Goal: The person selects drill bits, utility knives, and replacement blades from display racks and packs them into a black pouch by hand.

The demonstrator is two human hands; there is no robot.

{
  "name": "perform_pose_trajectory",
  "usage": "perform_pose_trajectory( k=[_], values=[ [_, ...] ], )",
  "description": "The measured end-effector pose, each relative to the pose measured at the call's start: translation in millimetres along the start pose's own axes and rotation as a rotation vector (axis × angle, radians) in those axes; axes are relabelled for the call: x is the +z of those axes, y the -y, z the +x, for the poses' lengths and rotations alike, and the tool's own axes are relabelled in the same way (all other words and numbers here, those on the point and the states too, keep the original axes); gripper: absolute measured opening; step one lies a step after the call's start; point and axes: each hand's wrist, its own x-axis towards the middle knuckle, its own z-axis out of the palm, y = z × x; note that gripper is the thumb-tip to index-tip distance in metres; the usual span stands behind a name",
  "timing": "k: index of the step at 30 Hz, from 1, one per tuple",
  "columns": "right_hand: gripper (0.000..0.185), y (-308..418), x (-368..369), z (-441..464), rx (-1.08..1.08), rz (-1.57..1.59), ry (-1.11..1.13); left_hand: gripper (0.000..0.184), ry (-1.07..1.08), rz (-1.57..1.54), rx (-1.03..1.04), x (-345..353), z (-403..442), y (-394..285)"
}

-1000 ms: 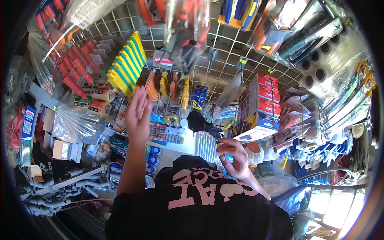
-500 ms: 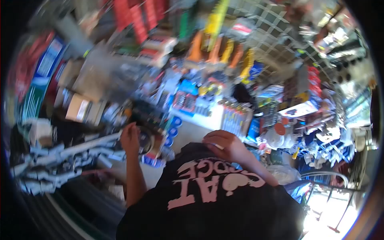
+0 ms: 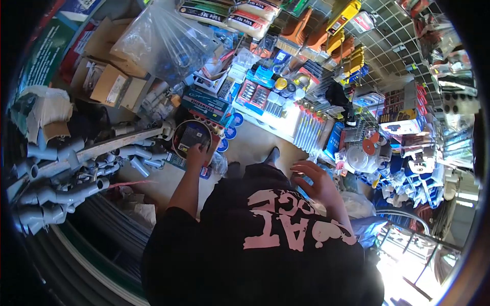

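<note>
My left hand (image 3: 196, 155) reaches down at the near edge of a round, clear-rimmed container (image 3: 192, 133) with a dark package inside. Its fingers are bent and partly hidden, so whether they hold anything cannot be made out. To the right, in front of the black shirt (image 3: 255, 224), my right hand (image 3: 315, 179) hangs with bent, parted fingers and nothing between them. A green screwdriver box (image 3: 206, 102) lies just beyond the round container, and blue-labelled round tins (image 3: 229, 133) stand in a row to its right.
Grey pipe fittings (image 3: 76, 196) pile up at the left, below open cardboard boxes (image 3: 109, 86). A plastic bag (image 3: 166, 43) hangs at the upper left. Packaged tools lie on a bright shelf (image 3: 265, 120) ahead. Brushes hang from a wire grid (image 3: 395, 35). Boxed goods (image 3: 400, 115) hang at the right.
The view has turned left and down. My left hand has gone from raised beside the hanging goods down to the round container. My right hand remains in front of the body, fingers now more parted.
</note>
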Motion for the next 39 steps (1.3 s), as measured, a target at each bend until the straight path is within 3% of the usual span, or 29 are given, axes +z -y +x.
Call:
perform_pose_trajectory(
  k=[3, 7, 11, 13, 15, 18, 21, 24, 30, 33, 36, 39],
  values=[
    [0.027, -21, 6, -20, 0.108, 0.122, -0.055, 0.043, 0.094, 0.099, -0.079, 25, 11, 2],
    [0.028, -83, 29, -63, 0.44, 0.168, -0.14, 0.045, 0.059, 0.186, -0.093, 33, 7, -2],
    [0.037, -204, 87, -163, 0.719, -0.13, 0.004, 0.048, 0.055, 0.23, -0.149, 19, 0, -23],
    [0.039, -262, 124, -238, 0.753, -0.017, 0.031, 0.048, 0.051, 0.245, -0.146, 18, -4, -21],
    [0.041, -308, 151, -306, 0.809, 0.241, 0.205, 0.048, 0.035, 0.233, -0.123, 28, 3, -8],
    [0.041, -304, 169, -355, 1.098, 0.447, 0.22, 0.043, 0.024, 0.178, -0.065, 22, 4, -8],
    [0.042, -281, 176, -371, 1.346, 0.539, 0.013, 0.033, 0.095, 0.071, -0.039, 22, 11, 9],
    [0.042, -268, 177, -370, 1.434, 0.619, -0.181, 0.027, 0.095, 0.028, -0.028, 8, 21, 19],
    [0.044, -235, 153, -308, 1.416, 0.652, -0.306, 0.026, -0.621, 0.3, 0.217, -30, 52, 54],
    [0.042, -236, 154, -298, 1.379, 0.662, -0.32, 0.025, -0.098, 0.15, -0.114, -29, 86, 82],
    [0.042, -241, 158, -300, 1.366, 0.661, -0.342, 0.027, -0.211, 0.136, 0.11, -20, 80, 73],
    [0.041, -238, 168, -308, 1.402, 0.649, -0.361, 0.03, -0.1, 0.266, 0.06, -16, 84, 68]
  ],
)
